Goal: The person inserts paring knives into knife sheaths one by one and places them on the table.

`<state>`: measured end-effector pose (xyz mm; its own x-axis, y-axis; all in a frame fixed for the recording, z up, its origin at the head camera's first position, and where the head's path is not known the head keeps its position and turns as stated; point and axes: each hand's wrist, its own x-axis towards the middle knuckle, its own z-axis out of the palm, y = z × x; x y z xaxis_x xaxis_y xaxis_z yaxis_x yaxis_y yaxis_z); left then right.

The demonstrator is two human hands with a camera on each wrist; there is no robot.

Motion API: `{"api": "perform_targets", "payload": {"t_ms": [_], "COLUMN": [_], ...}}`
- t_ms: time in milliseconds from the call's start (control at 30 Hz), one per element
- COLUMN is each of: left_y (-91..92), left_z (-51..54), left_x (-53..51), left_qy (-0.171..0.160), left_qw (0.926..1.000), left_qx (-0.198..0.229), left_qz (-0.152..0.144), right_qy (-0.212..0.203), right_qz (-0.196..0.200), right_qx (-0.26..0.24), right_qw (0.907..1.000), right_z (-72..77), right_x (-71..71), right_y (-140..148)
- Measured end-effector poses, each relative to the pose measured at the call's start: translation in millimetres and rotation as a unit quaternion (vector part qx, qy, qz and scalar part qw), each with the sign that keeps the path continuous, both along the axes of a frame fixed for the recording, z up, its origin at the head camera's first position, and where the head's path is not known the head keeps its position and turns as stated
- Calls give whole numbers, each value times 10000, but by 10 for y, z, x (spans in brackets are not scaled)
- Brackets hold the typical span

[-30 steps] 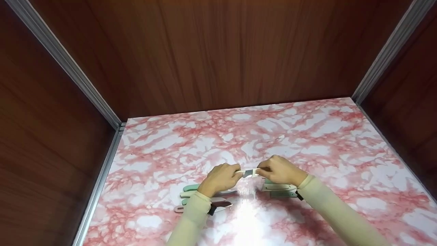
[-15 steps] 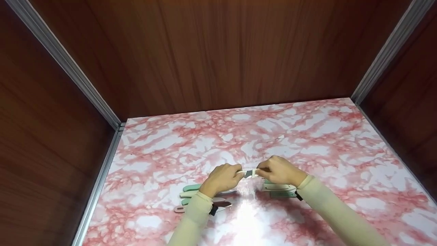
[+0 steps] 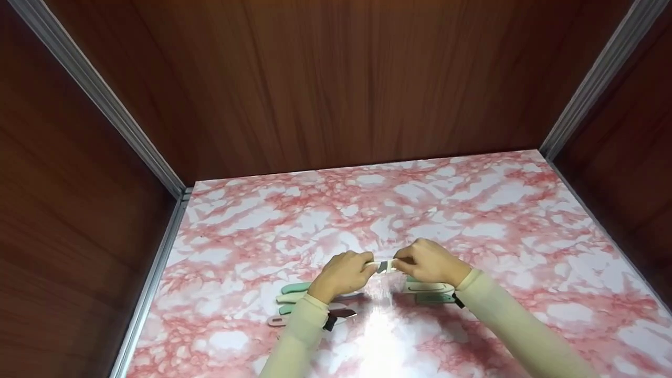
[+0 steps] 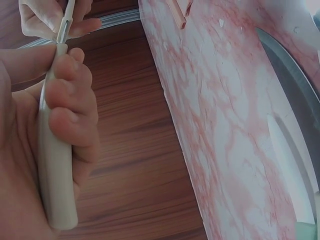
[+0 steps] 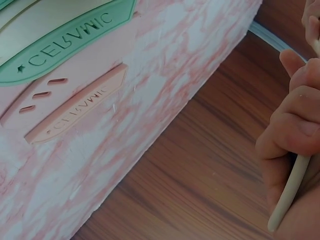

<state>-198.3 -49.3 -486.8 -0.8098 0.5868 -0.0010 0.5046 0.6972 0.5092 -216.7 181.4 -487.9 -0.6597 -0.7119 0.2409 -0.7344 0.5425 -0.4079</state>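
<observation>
The left hand [image 3: 341, 275] curls round the cream handle [image 4: 54, 165] of a small tool, a knife or peeler by its look. Facing it, the right hand [image 3: 433, 262] pinches the tool's other end, a cream piece [image 5: 291, 192] that runs along the palm in the right wrist view. Between the two hands a short grey section [image 3: 382, 266] shows. Both hands are raised above the table, fingertips close together. Whether the cream piece is a sheath or a second part, I cannot tell.
Several knives with green, cream and pink handles [image 3: 293, 288] lie under the left forearm on the marbled table [image 3: 236, 236]. Green and cream sheaths [image 3: 434, 298] lie below the right hand; a pink one [image 5: 80, 107] is beside them. Brown panels [image 3: 336, 84] stand around.
Both hands keep their grips, and the left hand has shifted very slightly to the right. The things on the table have not moved.
</observation>
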Motion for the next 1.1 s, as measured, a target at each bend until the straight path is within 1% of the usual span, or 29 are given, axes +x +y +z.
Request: {"api": "perform_targets", "payload": {"t_ms": [33,300,500,667,833,1100], "left_y": [0,21,33,37,55,76], "left_z": [2,4,0,6,12,16], "left_x": [0,-17,-27,-27,-33,-37], "left_qy": [-25,90,64,-27,36,-25], "left_qw": [10000,9999,10000,10000,9999,9998], "left_qx": [10,-33,-52,-16,-38,51], "left_qz": [-5,39,50,58,95,179], "right_qy": [10,127,142,156,190,246], "right_qz": [0,-100,-113,-102,-118,-99], "right_qx": [4,90,87,52,33,43], "right_qw": [10000,9998,9998,9998,9997,9996], "right_z": [5,28,36,42,44,29], "right_x": [1,-4,-3,-7,-5,-19], "right_y": [-3,-20,-33,-41,-52,-70]}}
